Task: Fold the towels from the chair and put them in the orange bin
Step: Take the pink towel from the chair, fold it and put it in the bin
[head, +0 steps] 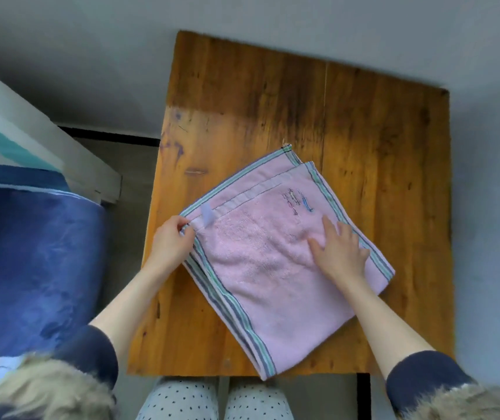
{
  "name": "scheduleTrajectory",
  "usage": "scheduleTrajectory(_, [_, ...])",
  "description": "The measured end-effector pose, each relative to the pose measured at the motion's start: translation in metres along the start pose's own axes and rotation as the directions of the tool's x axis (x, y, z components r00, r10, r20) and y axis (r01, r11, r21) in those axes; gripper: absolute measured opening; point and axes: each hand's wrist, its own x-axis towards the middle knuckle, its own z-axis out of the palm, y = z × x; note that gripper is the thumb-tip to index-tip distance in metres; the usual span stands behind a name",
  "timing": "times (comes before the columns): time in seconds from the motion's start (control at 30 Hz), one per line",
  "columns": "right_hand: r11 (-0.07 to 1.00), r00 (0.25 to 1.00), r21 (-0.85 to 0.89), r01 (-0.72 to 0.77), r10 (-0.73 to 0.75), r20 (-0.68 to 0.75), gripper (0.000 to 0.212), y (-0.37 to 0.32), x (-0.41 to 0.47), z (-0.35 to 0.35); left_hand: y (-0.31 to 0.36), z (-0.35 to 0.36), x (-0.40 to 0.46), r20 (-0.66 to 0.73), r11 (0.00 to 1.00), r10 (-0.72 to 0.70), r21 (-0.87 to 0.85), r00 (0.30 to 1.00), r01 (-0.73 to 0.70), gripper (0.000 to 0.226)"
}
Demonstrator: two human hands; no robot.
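A pink towel (260,268) with grey and green striped borders lies folded in half on the wooden table (273,110), turned at an angle. My left hand (171,244) pinches the towel's left corner by its striped edge, near a small white label. My right hand (341,253) lies flat on the right part of the towel, fingers straight and spread, pressing it down. The towel's near corner reaches the table's front edge. Neither the chair nor the orange bin is in view.
A blue bedcover with a flower print (30,268) fills the left side, with a white frame (60,147) behind it. Grey wall surrounds the table at the back and right. My knees in dotted trousers (212,401) sit below the table's front edge.
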Motion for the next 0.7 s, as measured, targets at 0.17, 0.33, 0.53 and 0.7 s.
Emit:
scheduleTrajectory(0.17, [0.970, 0.983, 0.156, -0.185, 0.186, 0.007, 0.035, 0.047, -0.036, 0.019, 0.032, 0.016, 0.022, 0.056, 0.969, 0.146, 0.194, 0.988, -0.155, 0.022])
scheduleTrajectory(0.33, [0.933, 0.966, 0.263, -0.248, 0.258, -0.004, 0.028, 0.070, -0.008, 0.012, 0.045, 0.029, 0.025, 0.079, 0.957, 0.140, 0.244, 0.987, -0.156, 0.028])
scheduleTrajectory(0.53, [0.731, 0.974, 0.656, -0.189, 0.224, 0.030, 0.027, 0.051, 0.044, -0.016, 0.040, 0.027, 0.015, 0.053, 0.988, 0.146, 0.043, 0.988, -0.149, 0.011])
scheduleTrajectory(0.7, [0.579, 0.971, 0.784, -0.223, 0.205, 0.125, 0.032, 0.049, 0.048, -0.017, 0.030, 0.019, 0.005, 0.122, 0.969, 0.048, -0.246, 0.991, -0.017, 0.019])
